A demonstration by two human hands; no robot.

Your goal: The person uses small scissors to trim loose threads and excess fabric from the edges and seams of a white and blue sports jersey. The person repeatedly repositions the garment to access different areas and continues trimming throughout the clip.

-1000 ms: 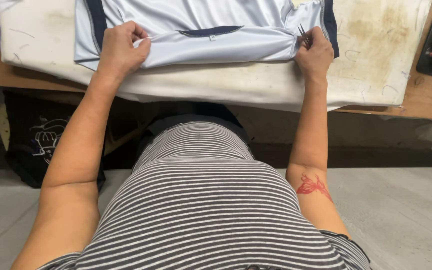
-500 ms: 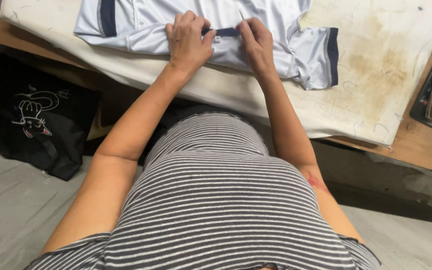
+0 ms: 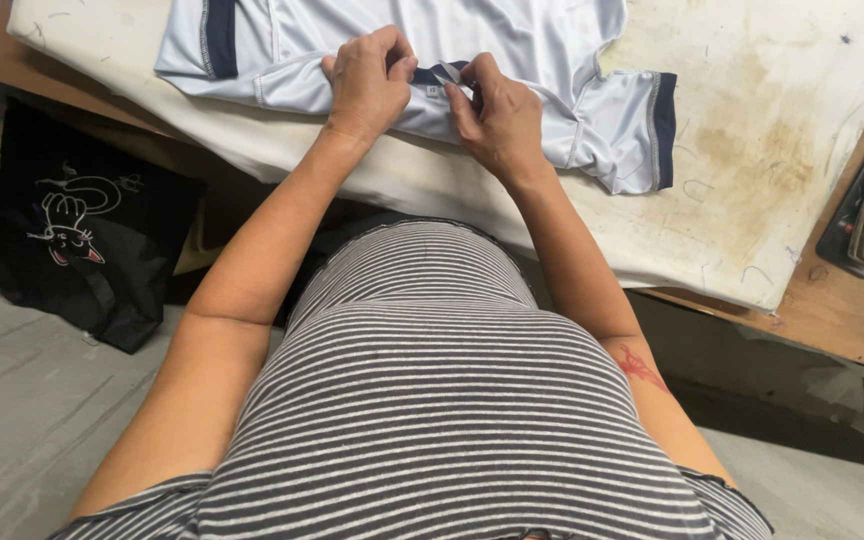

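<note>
One pale blue, navy-trimmed jersey shirt [image 3: 512, 60] lies under our fingers; left hand [image 3: 367, 85] and right hand [image 3: 497, 115] both pinch its navy collar [image 3: 430, 76].

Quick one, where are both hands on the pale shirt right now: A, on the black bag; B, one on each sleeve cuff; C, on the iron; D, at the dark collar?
D: the left hand and right hand pinch the dark collar of the shirt, close together.
</note>
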